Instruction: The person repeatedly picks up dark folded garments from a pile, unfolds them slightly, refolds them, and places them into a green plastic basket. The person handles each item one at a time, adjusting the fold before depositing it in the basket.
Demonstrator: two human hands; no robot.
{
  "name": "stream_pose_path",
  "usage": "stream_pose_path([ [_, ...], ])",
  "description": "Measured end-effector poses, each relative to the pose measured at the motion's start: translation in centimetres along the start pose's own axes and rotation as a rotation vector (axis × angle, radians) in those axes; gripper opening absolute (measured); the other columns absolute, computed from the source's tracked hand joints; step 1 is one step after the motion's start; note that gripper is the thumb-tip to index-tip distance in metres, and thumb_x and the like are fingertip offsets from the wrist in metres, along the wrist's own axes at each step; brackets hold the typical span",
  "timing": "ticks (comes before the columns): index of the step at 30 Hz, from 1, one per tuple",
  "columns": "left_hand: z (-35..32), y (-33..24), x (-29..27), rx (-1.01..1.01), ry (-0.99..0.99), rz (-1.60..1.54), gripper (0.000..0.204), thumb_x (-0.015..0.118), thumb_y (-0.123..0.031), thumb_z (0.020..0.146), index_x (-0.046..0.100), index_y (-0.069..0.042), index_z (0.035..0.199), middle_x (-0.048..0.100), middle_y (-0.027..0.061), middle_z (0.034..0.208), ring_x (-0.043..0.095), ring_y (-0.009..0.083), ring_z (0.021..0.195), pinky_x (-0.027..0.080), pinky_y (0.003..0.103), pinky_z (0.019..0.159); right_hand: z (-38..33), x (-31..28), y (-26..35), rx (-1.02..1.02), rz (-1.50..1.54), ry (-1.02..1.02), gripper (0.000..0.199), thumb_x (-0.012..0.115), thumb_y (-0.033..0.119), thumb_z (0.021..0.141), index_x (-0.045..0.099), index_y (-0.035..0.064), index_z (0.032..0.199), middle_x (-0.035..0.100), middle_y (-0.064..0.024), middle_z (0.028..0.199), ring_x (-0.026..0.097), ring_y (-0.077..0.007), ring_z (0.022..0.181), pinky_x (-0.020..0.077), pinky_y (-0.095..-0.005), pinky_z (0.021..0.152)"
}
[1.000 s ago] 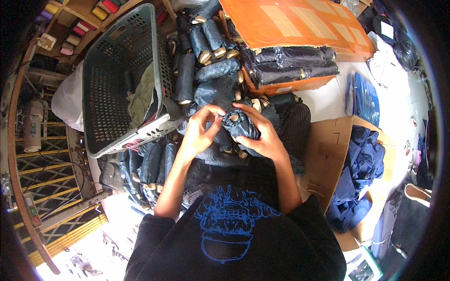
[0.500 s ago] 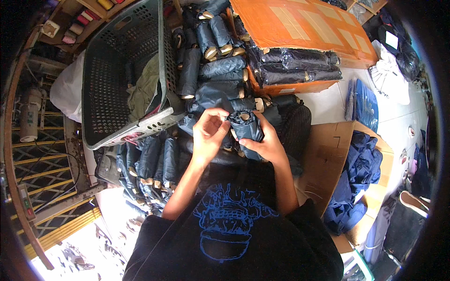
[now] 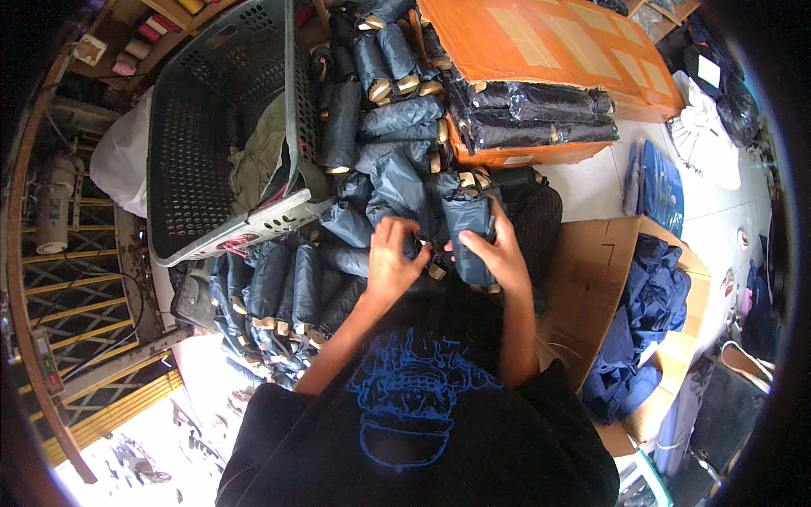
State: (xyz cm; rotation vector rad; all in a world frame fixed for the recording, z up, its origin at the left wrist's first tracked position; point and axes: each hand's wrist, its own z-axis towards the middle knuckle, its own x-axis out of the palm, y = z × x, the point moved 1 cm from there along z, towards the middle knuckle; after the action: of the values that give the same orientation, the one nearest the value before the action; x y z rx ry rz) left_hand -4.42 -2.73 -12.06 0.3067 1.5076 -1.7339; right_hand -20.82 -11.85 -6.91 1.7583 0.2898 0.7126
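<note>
Head view: my right hand (image 3: 498, 252) is wrapped around a rolled dark-blue garment bundle (image 3: 470, 228), fingers curled closed over its lower end, holding it upright just above my lap. My left hand (image 3: 390, 258) sits just left of that bundle, fingers bent and pinching at its side, near what looks like a tan band or tag; I cannot tell exactly what they grip. I judge I'm in the middle of securing the roll. Next it needs a firm hold while the left fingers finish. More finished rolls (image 3: 279, 296) lie left of the bundle; the grey laundry basket (image 3: 194, 127) is up-left, the orange box (image 3: 549, 51) up-right.
</note>
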Motion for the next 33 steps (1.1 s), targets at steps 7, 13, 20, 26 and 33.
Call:
stream_pose_path([
  [7, 0.0, 1.3, 2.3, 0.120, -0.052, 0.319, 0.028, 0.071, -0.013, 0.071, 0.060, -0.010, 0.097, 0.056, 0.0050, 0.101, 0.050, 0.0258, 0.096, 0.035, 0.041, 0.078, -0.5, -1.6, -0.2, 0.110, -0.026, -0.021, 0.047, 0.064, 0.006, 0.083, 0.043, 0.0028, 0.125, 0.060, -0.0071, 0.091, 0.063, -0.0137, 0.069, 0.0520, -0.0271, 0.063],
  [13, 2.8, -0.6, -1.1, 0.122, -0.174, 0.040, 0.016, 0.071, -0.006, 0.070, 0.062, -0.008, 0.083, 0.065, 0.0046, 0.086, 0.056, 0.0247, 0.086, 0.039, 0.037, 0.077, -0.2, -1.9, -0.3, -0.151, -0.530, 0.317, 0.058, 0.073, 0.018, 0.074, 0.050, -0.0130, 0.118, 0.037, -0.0202, 0.139, 0.039, -0.0278, 0.126, 0.0361, -0.0355, 0.100],
  [20, 4.6, -3.7, -5.7, 0.128, -0.029, -0.064, 0.016, 0.073, -0.002, 0.071, 0.061, -0.005, 0.081, 0.064, 0.0083, 0.079, 0.060, 0.0210, 0.071, 0.044, 0.032, 0.069, 0.0, -0.1, 0.9, -0.160, -0.511, 0.278, 0.064, 0.075, 0.021, 0.069, 0.052, -0.0103, 0.120, 0.034, -0.0209, 0.145, 0.036, -0.0279, 0.133, 0.0310, -0.0355, 0.106],
  [26, 4.3, -3.9, -6.5, 0.155, 0.058, -0.115, 0.018, 0.073, 0.002, 0.069, 0.059, -0.003, 0.080, 0.061, 0.0081, 0.076, 0.059, 0.0203, 0.067, 0.045, 0.030, 0.065, -0.2, 0.2, 1.5, -0.258, -0.406, 0.290, 0.063, 0.074, 0.020, 0.069, 0.051, -0.0069, 0.122, 0.043, -0.0180, 0.138, 0.043, -0.0267, 0.128, 0.0338, -0.0357, 0.104],
  [33, 4.0, -4.9, -7.4, 0.024, 0.116, -0.354, 0.015, 0.070, 0.004, 0.074, 0.059, 0.000, 0.083, 0.060, 0.0070, 0.078, 0.057, 0.0150, 0.074, 0.046, 0.027, 0.071, -0.4, 0.9, 2.1, -0.328, -0.515, 0.221, 0.059, 0.073, 0.016, 0.069, 0.052, -0.0055, 0.120, 0.050, -0.0173, 0.131, 0.050, -0.0295, 0.121, 0.0374, -0.0367, 0.101],
])
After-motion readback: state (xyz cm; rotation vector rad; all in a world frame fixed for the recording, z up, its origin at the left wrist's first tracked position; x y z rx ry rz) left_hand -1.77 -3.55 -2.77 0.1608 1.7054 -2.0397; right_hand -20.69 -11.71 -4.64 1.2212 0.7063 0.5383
